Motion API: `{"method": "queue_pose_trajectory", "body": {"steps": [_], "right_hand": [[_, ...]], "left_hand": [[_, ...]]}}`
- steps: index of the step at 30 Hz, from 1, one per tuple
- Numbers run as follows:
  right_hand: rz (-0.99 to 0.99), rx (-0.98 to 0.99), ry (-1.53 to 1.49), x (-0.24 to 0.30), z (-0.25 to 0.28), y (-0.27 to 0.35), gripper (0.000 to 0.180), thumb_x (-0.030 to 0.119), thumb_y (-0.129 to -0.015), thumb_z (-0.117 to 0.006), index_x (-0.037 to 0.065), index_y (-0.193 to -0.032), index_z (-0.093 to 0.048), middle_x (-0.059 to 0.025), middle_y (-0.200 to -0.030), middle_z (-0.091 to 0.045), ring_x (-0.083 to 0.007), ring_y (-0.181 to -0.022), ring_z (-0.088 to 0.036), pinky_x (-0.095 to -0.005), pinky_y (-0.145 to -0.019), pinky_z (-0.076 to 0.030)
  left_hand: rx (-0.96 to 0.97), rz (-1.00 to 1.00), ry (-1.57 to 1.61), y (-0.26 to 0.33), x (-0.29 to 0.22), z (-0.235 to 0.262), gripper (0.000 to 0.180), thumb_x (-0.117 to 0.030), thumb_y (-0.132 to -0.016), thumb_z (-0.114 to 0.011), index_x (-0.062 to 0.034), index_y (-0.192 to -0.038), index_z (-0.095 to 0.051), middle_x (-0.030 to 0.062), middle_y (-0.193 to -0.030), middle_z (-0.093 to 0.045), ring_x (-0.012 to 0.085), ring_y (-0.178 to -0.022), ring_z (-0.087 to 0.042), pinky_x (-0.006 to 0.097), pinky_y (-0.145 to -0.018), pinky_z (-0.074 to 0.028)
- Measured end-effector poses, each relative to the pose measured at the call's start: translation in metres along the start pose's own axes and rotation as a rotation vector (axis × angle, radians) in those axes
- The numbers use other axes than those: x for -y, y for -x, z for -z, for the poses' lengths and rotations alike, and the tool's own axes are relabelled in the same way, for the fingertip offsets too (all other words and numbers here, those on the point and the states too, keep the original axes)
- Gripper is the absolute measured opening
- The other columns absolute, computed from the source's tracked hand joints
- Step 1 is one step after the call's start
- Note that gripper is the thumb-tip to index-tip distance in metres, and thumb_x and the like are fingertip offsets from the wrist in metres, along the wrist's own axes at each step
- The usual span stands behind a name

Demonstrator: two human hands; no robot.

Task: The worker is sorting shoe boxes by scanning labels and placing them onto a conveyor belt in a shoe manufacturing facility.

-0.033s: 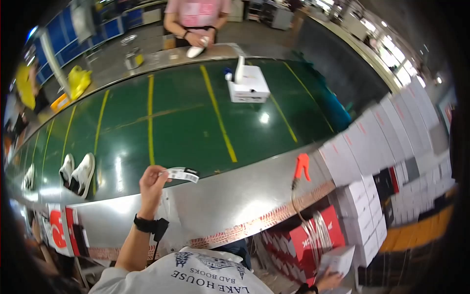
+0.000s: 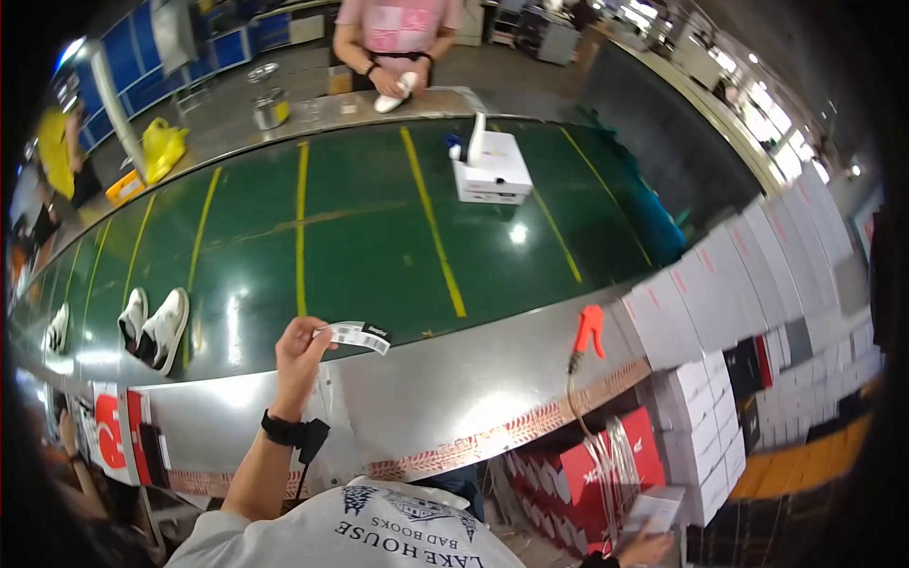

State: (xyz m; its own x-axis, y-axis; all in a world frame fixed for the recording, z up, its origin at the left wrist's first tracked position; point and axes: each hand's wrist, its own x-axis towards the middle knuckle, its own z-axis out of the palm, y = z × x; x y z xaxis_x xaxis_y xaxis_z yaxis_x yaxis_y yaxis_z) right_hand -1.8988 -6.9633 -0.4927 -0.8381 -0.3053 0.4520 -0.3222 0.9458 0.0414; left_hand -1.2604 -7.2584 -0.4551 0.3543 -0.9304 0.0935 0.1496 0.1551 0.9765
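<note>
My left hand (image 2: 301, 348) is raised over the metal ledge (image 2: 417, 374) near the belt's edge, thumb and fingers pinching a white label strip (image 2: 354, 336). Black and white printing shows on the strip, which hangs out to the right. Low at the right, my right hand (image 2: 646, 549) has its fingers against a pale white box (image 2: 655, 509), seen blurred beside the red shoeboxes. An orange air blow gun (image 2: 589, 331) lies on the ledge between my hands, its hose running down over the edge.
A green belt (image 2: 360, 246) with yellow lines bears a white box (image 2: 492, 175) and white shoes (image 2: 163, 331). White boxes (image 2: 748, 265) line the right side; red shoeboxes (image 2: 630, 454) are stacked below. Across the belt a person (image 2: 398, 47) handles a white shoe (image 2: 394, 98).
The view has shifted slightly, so most things sit a little farther right. My right hand and the pale box have moved slightly lower. My left hand still pinches the label strip.
</note>
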Motion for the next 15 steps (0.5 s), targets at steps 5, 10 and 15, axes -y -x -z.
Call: {"method": "queue_pose_trajectory", "body": {"steps": [5, 10, 15], "right_hand": [[0.369, 0.232, -0.596, 0.073, 0.158, -0.087, 0.042, 0.037, -0.091, -0.068, 0.0, -0.111, -0.064, -0.024, -0.119, -0.062, -0.0444, -0.11, -0.059, -0.053, -0.096, -0.045], [0.896, 0.46, -1.149, 0.212, 0.241, -0.039, 0.062, 0.021, -0.08, -0.071, -0.007, -0.13, -0.047, -0.0196, -0.141, -0.041, -0.0309, -0.126, -0.047, -0.038, -0.107, -0.035], [1.249, 0.696, -1.467, 0.389, 0.261, 0.059, 0.05, 0.003, -0.074, -0.07, -0.006, -0.12, -0.05, -0.0194, -0.131, -0.045, -0.0303, -0.12, -0.048, -0.039, -0.103, -0.039]], "left_hand": [[-0.11, -0.028, 0.011, 0.01, -0.008, 0.049, 0.006, 0.001, -0.095, -0.059, 0.0, -0.101, -0.059, 0.0033, -0.09, -0.063, 0.0105, -0.081, -0.062, 0.024, -0.076, -0.051], [-0.226, -0.065, 0.054, 0.013, -0.029, 0.056, 0.007, 0.002, -0.094, -0.06, -0.0005, -0.1, -0.06, 0.0041, -0.09, -0.064, 0.0115, -0.08, -0.063, 0.025, -0.076, -0.051], [-0.297, -0.216, 0.21, 0.03, -0.067, 0.079, 0.01, 0.001, -0.094, -0.06, -0.0004, -0.104, -0.06, 0.0045, -0.091, -0.063, 0.0122, -0.08, -0.062, 0.026, -0.076, -0.052]]}}
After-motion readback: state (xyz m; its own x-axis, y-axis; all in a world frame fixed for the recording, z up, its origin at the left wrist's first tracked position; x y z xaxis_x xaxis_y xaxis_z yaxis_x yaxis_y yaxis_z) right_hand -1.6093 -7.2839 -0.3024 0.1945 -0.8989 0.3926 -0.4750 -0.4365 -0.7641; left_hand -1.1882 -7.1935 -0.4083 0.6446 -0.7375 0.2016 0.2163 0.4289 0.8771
